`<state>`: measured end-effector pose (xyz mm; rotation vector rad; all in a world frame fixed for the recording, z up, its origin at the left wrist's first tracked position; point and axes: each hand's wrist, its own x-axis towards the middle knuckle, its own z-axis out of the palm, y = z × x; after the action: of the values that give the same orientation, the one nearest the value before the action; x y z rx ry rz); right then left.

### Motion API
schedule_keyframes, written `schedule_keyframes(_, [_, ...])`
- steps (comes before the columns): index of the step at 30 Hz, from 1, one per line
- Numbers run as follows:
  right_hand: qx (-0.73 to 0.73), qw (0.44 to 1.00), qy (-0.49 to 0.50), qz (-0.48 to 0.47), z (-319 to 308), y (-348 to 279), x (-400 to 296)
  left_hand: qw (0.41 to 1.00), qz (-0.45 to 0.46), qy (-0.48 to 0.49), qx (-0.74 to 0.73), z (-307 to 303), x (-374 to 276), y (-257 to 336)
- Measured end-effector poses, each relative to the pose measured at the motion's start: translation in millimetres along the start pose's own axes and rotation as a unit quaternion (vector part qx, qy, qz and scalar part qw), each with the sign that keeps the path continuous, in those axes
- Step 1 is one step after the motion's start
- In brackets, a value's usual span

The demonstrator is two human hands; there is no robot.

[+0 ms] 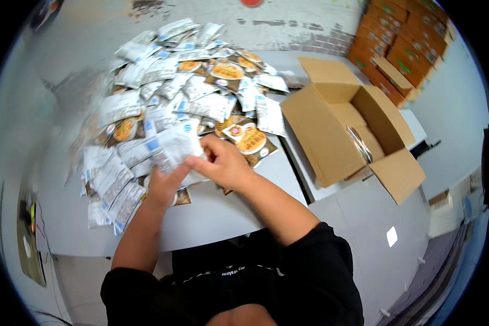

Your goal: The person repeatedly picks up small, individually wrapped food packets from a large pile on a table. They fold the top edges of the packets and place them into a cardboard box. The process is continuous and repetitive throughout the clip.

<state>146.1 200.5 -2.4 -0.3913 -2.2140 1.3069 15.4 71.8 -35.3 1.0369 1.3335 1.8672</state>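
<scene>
Both hands grip a white-backed food packet (177,147) above the near edge of a large pile. My left hand (166,186) holds its lower edge, thumb on top. My right hand (227,164) pinches its right side between thumb and curled fingers. Whether further packets are stacked beneath it I cannot tell. Around the hands lie many sealed packets (122,106), mostly with white printed backs up. Some show brown fronts with a picture of food, like the packet (250,140) just beyond my right hand. Several white packets (116,191) overlap in a row left of my left hand.
An open cardboard box (309,130) stands to the right on another white surface, flaps spread, with a few packets (359,144) visible inside. A dark gap (295,171) separates that surface from the white table (212,228). Stacked brown cartons (415,36) stand at the far right.
</scene>
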Motion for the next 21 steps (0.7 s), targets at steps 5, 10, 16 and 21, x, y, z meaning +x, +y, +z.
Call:
schedule_keyframes(5, [0.040,0.998,-0.009,-0.050,9,4,-2,0.997,-0.028,-0.043,0.063,-7,-6,4])
schedule_keyframes(10, [0.032,0.996,-0.005,-0.081,11,-1,-9,0.995,-0.010,-0.058,0.080,4,-10,14])
schedule_keyframes(16, [0.117,0.992,0.023,-0.049,18,2,-7,0.993,0.027,-0.082,0.078,-10,3,-7])
schedule_keyframes(21, [0.278,0.952,0.129,-0.014,-8,-5,-5,0.986,-0.059,-0.157,-0.014,-14,4,-4])
